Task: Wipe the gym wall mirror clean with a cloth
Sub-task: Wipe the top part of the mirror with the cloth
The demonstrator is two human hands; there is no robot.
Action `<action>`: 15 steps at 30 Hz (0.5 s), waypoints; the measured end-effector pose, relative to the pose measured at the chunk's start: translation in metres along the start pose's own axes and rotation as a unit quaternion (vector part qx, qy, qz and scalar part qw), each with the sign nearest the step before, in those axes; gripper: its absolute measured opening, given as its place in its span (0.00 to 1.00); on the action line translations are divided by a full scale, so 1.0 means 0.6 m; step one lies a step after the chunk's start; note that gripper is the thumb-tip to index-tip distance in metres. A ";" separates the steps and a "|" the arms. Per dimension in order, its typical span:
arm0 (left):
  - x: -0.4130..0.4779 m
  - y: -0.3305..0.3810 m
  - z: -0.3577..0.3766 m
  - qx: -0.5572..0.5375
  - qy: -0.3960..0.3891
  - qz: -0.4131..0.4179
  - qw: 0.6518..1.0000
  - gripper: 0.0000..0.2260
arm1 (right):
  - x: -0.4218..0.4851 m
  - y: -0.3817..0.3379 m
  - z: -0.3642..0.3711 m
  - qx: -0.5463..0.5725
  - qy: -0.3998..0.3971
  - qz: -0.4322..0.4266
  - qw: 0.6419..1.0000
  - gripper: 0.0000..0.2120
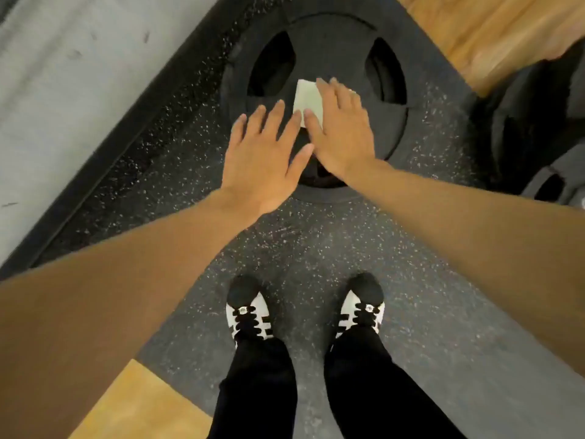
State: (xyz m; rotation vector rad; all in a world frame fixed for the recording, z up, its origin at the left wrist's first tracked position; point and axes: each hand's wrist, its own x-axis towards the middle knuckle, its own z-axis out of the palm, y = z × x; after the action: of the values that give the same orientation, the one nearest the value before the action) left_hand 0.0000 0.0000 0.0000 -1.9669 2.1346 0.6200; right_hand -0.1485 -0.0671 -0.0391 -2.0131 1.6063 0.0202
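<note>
Step in hand, I reckon: pick up the cloth (307, 101). It lies folded on the black plate (329, 55) on the floor (316, 242). Both hands empty, fingers straight & spread. Right hand (343, 134) covers the cloth's right edge, left hand (264, 156) is just beside it; can't tell if either touches it. To do it well: thumb under the near edge, pinch the whole fold so it won't open, lift straight up. Mirror not in view.
</note>
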 end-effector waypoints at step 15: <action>0.104 -0.071 0.102 0.012 0.013 -0.024 1.000 0.36 | 0.110 0.031 0.077 -0.172 0.128 -0.082 0.973 0.21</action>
State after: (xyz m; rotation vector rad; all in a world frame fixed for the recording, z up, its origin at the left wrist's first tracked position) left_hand 0.0255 -0.0334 -0.0878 -2.0187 2.0919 0.5606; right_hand -0.1314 -0.1089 -0.1085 -2.4983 1.6760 -0.0266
